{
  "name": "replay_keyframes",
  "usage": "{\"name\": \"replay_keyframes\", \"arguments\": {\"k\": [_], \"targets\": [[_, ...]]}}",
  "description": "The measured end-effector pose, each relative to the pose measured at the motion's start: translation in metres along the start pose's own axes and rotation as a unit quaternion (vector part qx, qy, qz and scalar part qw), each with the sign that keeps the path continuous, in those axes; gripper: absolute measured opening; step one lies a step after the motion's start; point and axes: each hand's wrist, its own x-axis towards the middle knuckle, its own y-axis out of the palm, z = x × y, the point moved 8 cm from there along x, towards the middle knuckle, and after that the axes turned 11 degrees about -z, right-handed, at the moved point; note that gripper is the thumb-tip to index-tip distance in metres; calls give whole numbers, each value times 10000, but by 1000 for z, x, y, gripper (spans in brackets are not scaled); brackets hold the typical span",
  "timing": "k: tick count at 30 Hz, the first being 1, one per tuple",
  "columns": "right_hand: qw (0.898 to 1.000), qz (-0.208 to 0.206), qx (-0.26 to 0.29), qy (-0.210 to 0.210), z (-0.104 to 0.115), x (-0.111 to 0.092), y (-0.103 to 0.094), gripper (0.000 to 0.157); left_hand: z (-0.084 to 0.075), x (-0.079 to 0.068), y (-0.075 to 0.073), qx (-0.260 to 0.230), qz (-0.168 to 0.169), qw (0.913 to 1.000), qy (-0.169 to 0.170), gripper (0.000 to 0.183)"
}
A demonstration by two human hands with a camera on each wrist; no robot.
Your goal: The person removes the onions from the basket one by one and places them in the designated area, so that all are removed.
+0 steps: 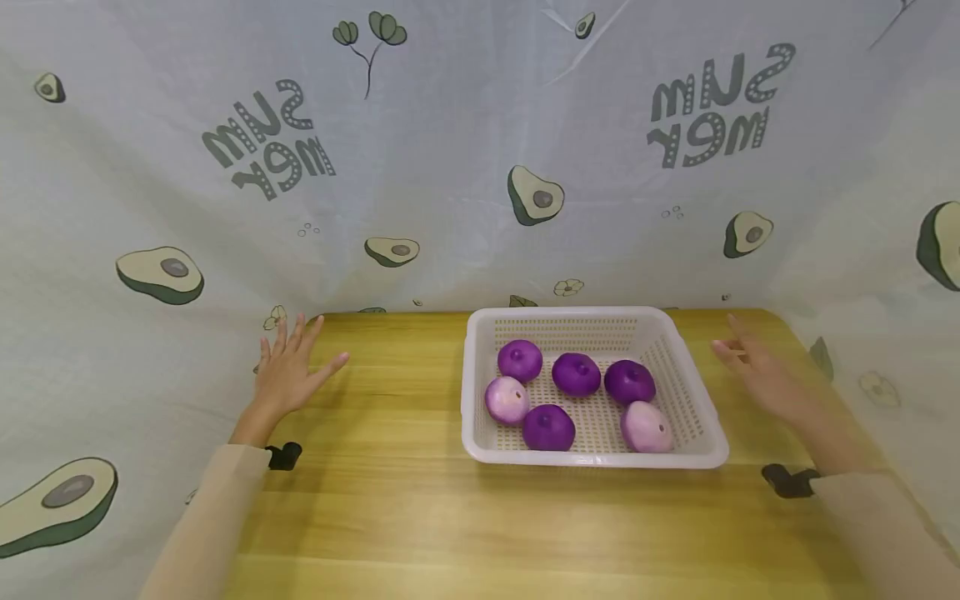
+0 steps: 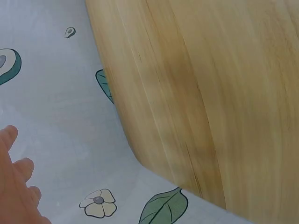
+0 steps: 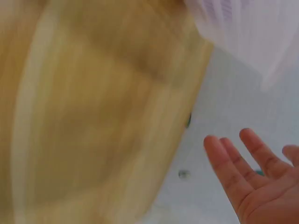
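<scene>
White basket (image 1: 592,459) is lying long-axis left-to-right near the far edge of tabletop (image 1: 382,517), room extending leftward and nearward, left hand (image 1: 287,373) hovering wide-fingered, right hand (image 1: 772,382) hovering loosely outstretched.

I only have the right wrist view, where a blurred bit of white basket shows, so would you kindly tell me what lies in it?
Observer: From the head view, the basket holds six round, onion-like pieces: four dark purple ones and two pale ones.
Operator: Thank you, that helps; and would you mind telling me where the left hand is?
Observer: It is near the far left corner of the wooden table, fingers spread, holding nothing and well apart from the basket.
</scene>
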Motion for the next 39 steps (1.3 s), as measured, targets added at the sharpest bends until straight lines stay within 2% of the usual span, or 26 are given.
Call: {"name": "replay_keyframes", "arguments": {"k": [2, 6, 12, 17, 25, 32, 39], "targets": [[9983, 26, 562, 121, 6, -5, 9, 69, -2, -1, 2, -52, 6, 10000, 1, 89], [9919, -211, 1237, 179, 16, -15, 21, 66, -8, -1, 4, -270, 52, 9996, -7, 88], [9873, -333, 1458, 544, 19, -23, 35, 66, -19, 1, 9, -706, 93, 9975, 11, 86], [9847, -294, 1573, 693, 21, -25, 42, 65, -33, 3, 14, -930, 164, 9954, 175, 84], [9818, -573, 1739, 505, 23, -30, 44, 61, -66, 10, 16, -1213, 309, 9911, 446, 82], [9786, -838, 1845, 349, 19, -31, 46, 55, -101, 17, 10, -1245, 382, 9878, 850, 82], [9775, -928, 1873, 299, 17, -31, 47, 53, -127, 24, 6, -1328, 464, 9820, 1260, 81]]}}
